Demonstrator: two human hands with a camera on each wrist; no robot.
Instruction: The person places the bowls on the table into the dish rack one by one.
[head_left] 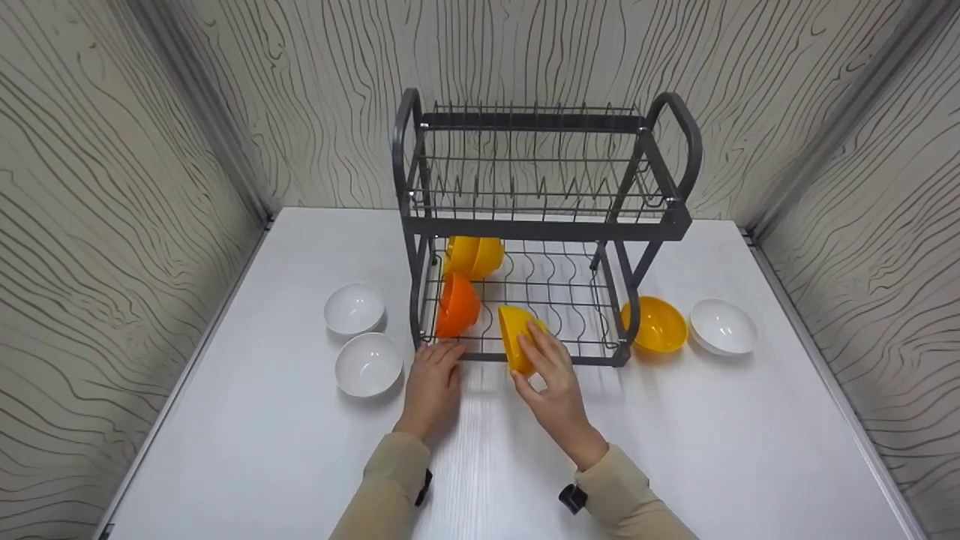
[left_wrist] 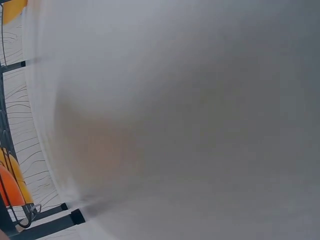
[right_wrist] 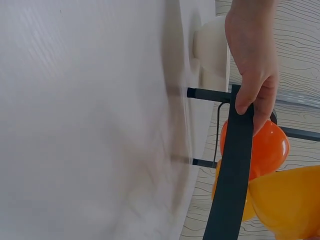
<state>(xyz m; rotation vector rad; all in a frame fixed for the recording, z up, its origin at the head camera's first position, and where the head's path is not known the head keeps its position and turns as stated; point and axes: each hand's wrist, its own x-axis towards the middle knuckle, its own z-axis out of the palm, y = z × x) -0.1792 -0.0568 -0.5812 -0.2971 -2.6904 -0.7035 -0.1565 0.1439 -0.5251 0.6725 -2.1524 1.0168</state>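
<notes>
My right hand (head_left: 553,382) pinches a yellow bowl (head_left: 515,337), tipped on its side over the front rail of a dark two-tier dish rack (head_left: 547,231). Thumb and fingers lie on opposite parts of the bowl. With the thumb in front of the rail, my left hand (head_left: 433,386) grips the rack's lower front left, as the right wrist view also shows. On the lower tier, orange bowls (head_left: 459,306) stand on edge near the left hand, and yellow bowls (head_left: 474,256) stand nested behind them. The left wrist view shows mostly blurred tabletop.
Two white bowls, a rear one (head_left: 355,309) and a nearer one (head_left: 368,365), sit left of the rack. Right of it are another yellow bowl (head_left: 660,324) and a white bowl (head_left: 724,327). The upper tier's wire dividers (head_left: 517,187) overhang the lower tier.
</notes>
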